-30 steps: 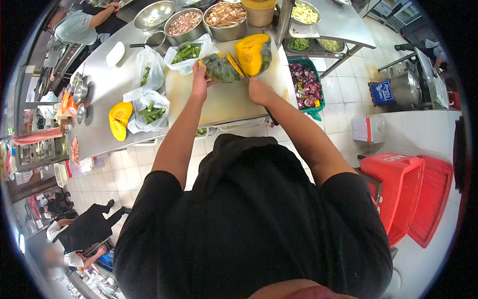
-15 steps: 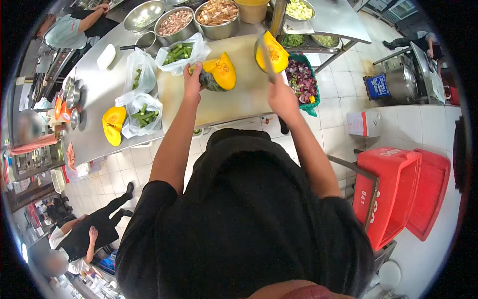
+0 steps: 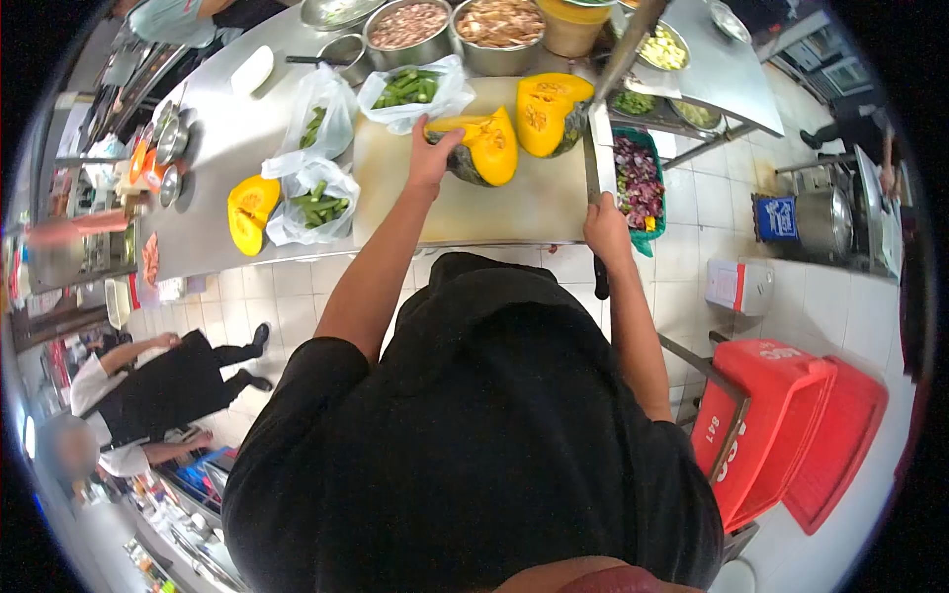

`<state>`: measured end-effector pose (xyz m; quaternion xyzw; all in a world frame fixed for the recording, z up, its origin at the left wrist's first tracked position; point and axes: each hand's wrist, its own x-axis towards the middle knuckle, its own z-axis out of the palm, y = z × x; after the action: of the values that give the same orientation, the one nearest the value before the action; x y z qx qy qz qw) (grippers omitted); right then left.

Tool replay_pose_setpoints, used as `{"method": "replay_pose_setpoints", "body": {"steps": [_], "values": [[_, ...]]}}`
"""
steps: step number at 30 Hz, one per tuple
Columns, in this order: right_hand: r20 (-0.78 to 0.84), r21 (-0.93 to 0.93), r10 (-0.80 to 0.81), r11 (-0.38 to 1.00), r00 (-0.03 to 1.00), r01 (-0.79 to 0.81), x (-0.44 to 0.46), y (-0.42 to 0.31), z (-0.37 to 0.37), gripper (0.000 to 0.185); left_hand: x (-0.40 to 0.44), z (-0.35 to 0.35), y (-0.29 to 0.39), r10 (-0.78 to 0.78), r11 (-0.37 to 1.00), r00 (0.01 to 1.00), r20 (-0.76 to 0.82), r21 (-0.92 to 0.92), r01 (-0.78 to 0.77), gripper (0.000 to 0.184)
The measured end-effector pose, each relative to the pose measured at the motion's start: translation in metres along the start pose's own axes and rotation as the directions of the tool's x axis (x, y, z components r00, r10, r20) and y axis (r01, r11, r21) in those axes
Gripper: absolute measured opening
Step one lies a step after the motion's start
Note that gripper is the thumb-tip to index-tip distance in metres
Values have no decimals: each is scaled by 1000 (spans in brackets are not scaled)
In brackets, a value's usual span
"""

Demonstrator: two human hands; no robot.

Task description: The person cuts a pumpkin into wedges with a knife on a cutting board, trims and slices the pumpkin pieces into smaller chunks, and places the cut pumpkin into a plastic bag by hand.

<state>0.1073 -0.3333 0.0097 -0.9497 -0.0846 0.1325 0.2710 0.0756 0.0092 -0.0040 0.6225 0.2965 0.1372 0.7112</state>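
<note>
My left hand (image 3: 431, 162) grips the left end of a pumpkin piece (image 3: 494, 151), fingers and thumb curled over it. The piece has orange flesh and dark green rind, and rests on the pale cutting board (image 3: 474, 219). A second pumpkin piece (image 3: 546, 111) lies just beyond it to the right, its hollowed flesh facing up. At the board's right edge, my right hand (image 3: 606, 229) is closed around a knife (image 3: 592, 176). The blade points away from me, apart from both pieces, and the black handle end shows below my fist.
Bags of green vegetable pieces (image 3: 316, 206) and another pumpkin piece (image 3: 252, 211) are left of the board. Metal bowls of chopped food (image 3: 499, 59) stand behind it. A green basket of purple chopped vegetables (image 3: 660, 203) sits at right. A person (image 3: 148, 390) stands at lower left.
My right hand has drawn the knife away from the second pumpkin piece, which now lies beside the first. My left hand keeps its grip. The whole view has shifted.
</note>
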Motion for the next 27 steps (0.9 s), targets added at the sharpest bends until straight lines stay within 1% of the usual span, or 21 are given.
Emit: {"method": "replay_pose_setpoints", "body": {"steps": [1, 2, 5, 7, 9, 10, 11, 13, 14, 15, 17, 18, 19, 21, 23, 24, 27], "values": [[15, -7, -12, 1000, 1000, 12, 0, -2, 3, 25, 1, -5, -6, 8, 1000, 1000, -5, 2, -8, 102], [5, 20, -26, 999, 1000, 26, 0, -4, 4, 25, 2, -7, -12, 5, 999, 1000, -17, -47, -6, 99], [22, 73, -254, 965, 967, 252, -1, -2, 4, 25, -29, -8, 24, -125, 970, 991, -44, -213, 113, 103], [22, 85, -209, 975, 978, 207, 3, -4, 9, 24, -33, -22, 19, -126, 959, 987, -96, -265, 96, 99], [72, 50, -88, 995, 994, 84, 8, -2, 16, 22, -46, -41, 31, -142, 938, 984, -105, -332, 100, 95], [77, 130, -88, 988, 993, 77, 9, 4, 19, 21, -49, -51, 36, -155, 924, 984, -91, -366, 112, 93], [80, 207, -77, 977, 994, 59, 9, 6, 22, 19, -49, -64, 40, -131, 929, 982, -133, -362, 75, 92], [157, 307, 16, 950, 987, -64, 3, -9, 12, 18, -47, -94, 45, -87, 937, 977, -197, -349, 13, 90], [198, 349, 64, 928, 978, -131, -1, -15, 8, 18, -45, -111, 49, -44, 922, 979, -200, -386, -37, 88], [197, 361, 48, 925, 979, -118, 0, -13, 9, 17, -52, -124, 70, -46, 912, 974, -221, -408, -50, 84], [190, 383, 23, 919, 982, -96, 2, -7, 12, 17, -51, -162, 91, 18, 928, 952, -305, -350, -129, 82], [237, 393, 35, 911, 971, -129, 1, -9, 8, 16, -48, -184, 101, 29, 946, 933, -359, -292, -142, 81], [241, 409, 42, 902, 970, -141, -1, -14, 7, 16, -43, -207, 110, 43, 960, 913, -406, -235, -150, 81], [245, 437, 70, 882, 967, -174, -7, -21, 4, 16, -33, -243, 134, 95, 952, 878, -470, -216, -219, 83], [234, 413, 83, 894, 969, -176, -12, -34, 2, 16, -3, -295, 142, 149, 940, 837, -527, -187, -285, 86], [230, 400, 89, 899, 969, -178, -13, -38, 2, 16, 7, -314, 148, 165, 943, 801, -576, -147, -300, 88], [224, 483, 81, 856, 971, -182, -12, -40, 10, 16, 41, -359, 164, 209, 948, 699, -684, -32, -315, 96]]}}
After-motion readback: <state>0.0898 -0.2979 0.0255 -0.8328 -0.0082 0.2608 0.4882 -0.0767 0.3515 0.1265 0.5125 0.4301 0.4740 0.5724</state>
